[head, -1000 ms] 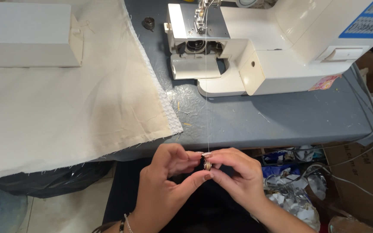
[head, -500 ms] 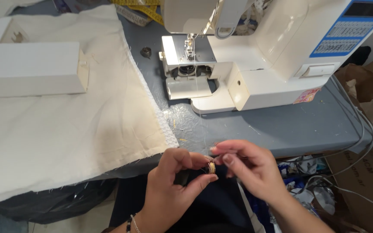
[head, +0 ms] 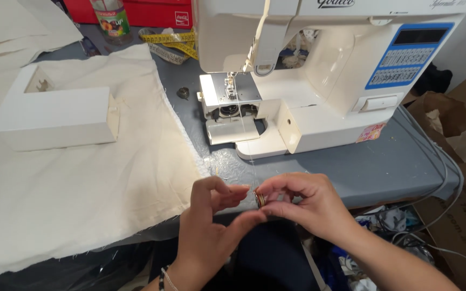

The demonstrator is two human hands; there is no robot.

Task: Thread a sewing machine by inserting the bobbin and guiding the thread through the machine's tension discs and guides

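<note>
A grey tabletop [head: 384, 167] carries everything; its near edge runs just behind the hands, and the strip between that edge and the machine is bare on the right side. A wide cream cloth [head: 82, 199] covers the left half, its frayed right edge ending beside the machine and its near edge hanging over the tabletop rim. The white sewing machine [head: 319, 81] stands at the back right, its bobbin cover open under the needle. A white box-shaped extension piece [head: 55, 116] lies on the cloth, well apart from the hands. A yellow tape measure [head: 176, 40] and a bottle [head: 111, 21] sit at the far edge. The right hand [head: 311, 207] is held over the near edge, thumb and forefinger pinching a small round bobbin [head: 260, 200], the other fingers curled. The left hand [head: 214, 221] faces it, fingers [head: 233, 193] loosely bent and slightly apart, tips close to the bobbin; whether they touch it I cannot tell. A thin thread [head: 246, 145] runs from the machine down toward the bobbin.
</note>
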